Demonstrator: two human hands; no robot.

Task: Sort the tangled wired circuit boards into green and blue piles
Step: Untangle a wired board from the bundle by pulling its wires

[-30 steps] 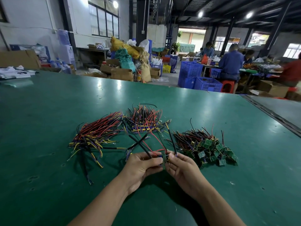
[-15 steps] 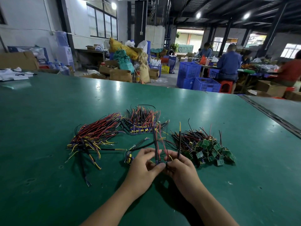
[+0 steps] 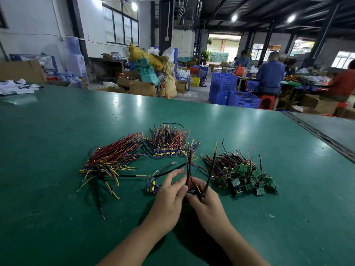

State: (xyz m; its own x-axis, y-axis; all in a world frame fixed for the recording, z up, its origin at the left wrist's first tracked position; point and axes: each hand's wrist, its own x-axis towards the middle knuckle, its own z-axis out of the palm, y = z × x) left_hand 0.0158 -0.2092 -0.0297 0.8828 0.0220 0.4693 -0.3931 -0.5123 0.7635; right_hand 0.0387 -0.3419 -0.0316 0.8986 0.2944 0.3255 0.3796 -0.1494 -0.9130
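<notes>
Now left hand (image 3: 169,191) and right hand (image 3: 206,201) both pinch upright wires (image 3: 189,166), seemingly untangling them; once freed, they belong on the green pile (image 3: 247,175) or blue pile (image 3: 168,153).

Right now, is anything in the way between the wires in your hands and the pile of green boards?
Nothing visible. The held wires sit just left of the green pile, with only bare table between.
</notes>
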